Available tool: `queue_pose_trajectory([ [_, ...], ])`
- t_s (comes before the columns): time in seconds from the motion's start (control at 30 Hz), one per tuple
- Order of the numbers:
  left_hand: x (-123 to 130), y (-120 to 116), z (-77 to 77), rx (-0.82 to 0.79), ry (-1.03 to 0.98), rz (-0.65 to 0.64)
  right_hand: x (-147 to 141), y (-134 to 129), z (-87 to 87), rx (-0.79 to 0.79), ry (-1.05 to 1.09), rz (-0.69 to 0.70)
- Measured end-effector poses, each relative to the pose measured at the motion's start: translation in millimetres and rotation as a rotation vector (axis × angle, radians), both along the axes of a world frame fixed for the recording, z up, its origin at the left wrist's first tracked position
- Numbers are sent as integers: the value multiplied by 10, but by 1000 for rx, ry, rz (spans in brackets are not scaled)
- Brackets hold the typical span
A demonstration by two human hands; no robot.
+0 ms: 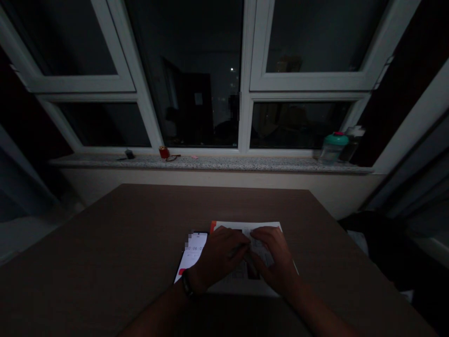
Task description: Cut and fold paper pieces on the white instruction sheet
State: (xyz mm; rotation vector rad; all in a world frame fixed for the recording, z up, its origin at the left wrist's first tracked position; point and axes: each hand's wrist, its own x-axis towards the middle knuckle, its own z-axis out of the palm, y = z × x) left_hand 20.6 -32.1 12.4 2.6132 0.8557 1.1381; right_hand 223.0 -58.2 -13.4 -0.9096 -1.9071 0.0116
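A printed booklet or sheet with an orange corner lies flat on the table, partly covered by both hands. My left hand, a dark band at its wrist, is over its left half with fingers and thumb drawn together in a pinch. Whatever sits between those fingertips is too dark and small to name. Facing it, my right hand rests over the right half, fingers curved and thumb apart from the index finger, its tips close to the left fingertips. A lit phone showing a timer lies left of the sheet.
The brown table stands before a window with a speckled stone sill. On the sill are a red jar, a small dark bottle, a shaker bottle with a teal lid and a clear bottle. Light is dim.
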Motion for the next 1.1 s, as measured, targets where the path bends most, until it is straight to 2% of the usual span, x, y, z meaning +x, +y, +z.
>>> queue_pose_trajectory([
  [0.2,-9,15,-53,3,24,-23,-15,-2,49,54,-1,51],
  [0.33,-10,27,-65,-36,24,-11,-1,29,15,86,6,22],
  [0.6,18,12,-47,-80,46,5,-8,40,-18,19,35,4],
  [0.73,4,16,-44,-132,19,4,-2,72,-64,-128,170,-42],
  [0.93,8,93,-83,-309,23,99,49,241,-205,-544,364,-58],
  [1.1,44,139,-175,-409,42,169,76,326,-289,-593,260,-112],
])
